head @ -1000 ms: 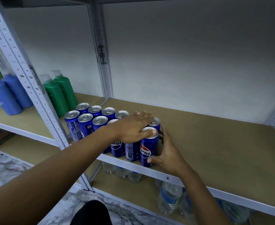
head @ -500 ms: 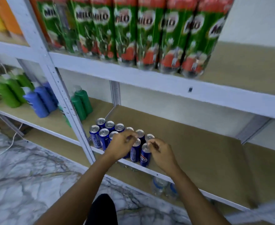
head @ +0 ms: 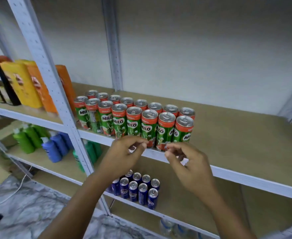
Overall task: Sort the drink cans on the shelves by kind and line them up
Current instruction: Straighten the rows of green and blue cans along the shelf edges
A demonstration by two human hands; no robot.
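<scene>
Two rows of green and red Milo cans (head: 133,121) stand upright near the front of the upper shelf (head: 245,135). Below, a block of blue Pepsi cans (head: 138,188) stands on the lower shelf (head: 185,200) by the white post. My left hand (head: 124,156) and my right hand (head: 188,164) hover in front of the upper shelf's front edge, just below the Milo cans. Both have loosely curled fingers and hold nothing.
White shelf posts (head: 55,100) split the bays. Yellow and orange packs (head: 26,83) stand on the upper left shelf, green and blue bottles (head: 43,142) below. Water bottles (head: 172,226) sit on the bottom shelf. A marble floor (head: 21,213) lies at the left.
Both hands left the Pepsi cans on the lower shelf and rose to the front of the Milo shelf. The view tilted up.
</scene>
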